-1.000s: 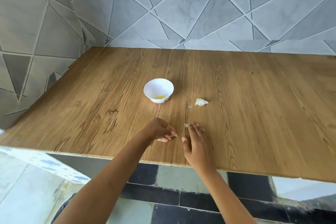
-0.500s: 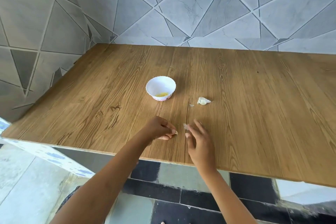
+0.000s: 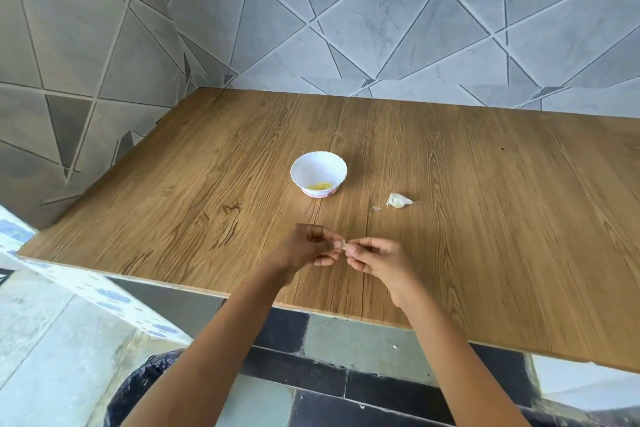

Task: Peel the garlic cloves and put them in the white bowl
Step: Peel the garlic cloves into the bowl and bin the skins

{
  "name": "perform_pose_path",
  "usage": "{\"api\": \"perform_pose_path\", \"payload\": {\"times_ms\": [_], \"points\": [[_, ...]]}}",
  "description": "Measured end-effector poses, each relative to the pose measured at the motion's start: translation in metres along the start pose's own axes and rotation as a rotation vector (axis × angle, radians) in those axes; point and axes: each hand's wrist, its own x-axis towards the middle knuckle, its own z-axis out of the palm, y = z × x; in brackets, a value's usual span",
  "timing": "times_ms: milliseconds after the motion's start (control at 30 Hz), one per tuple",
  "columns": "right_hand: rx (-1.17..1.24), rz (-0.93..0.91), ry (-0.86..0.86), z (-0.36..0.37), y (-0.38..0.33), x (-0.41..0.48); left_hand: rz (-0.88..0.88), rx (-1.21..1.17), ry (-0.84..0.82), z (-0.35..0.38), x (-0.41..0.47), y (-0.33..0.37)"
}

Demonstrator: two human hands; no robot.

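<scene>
Pinching garlic clove (image 3: 344,245), mostly hidden, between left hand (image 3: 308,250) and right hand (image 3: 381,258)

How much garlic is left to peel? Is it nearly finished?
Partly done. Some yellowish pieces, likely peeled garlic, already lie in the white bowl. The left hand and the right hand pinch one small clove between them. One garlic piece in its papery skin waits on the table, right of the bowl, beside a skin scrap.
</scene>
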Motion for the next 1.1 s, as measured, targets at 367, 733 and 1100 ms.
{"api": "perform_pose_path", "payload": {"times_ms": [367,733,1100], "points": [[-0.014,0.271,-0.114,-0.003,-0.012,0.005,0.270,0.235,0.038,0.003,0.003,-0.007],[-0.529,-0.485,-0.050,-0.008,0.010,0.016,0.133,0.312,-0.132,-0.011,0.010,0.008],[-0.528,-0.440,-0.032,-0.007,0.019,0.015,-0.099,-0.087,-0.075,-0.003,0.012,-0.006]]}}
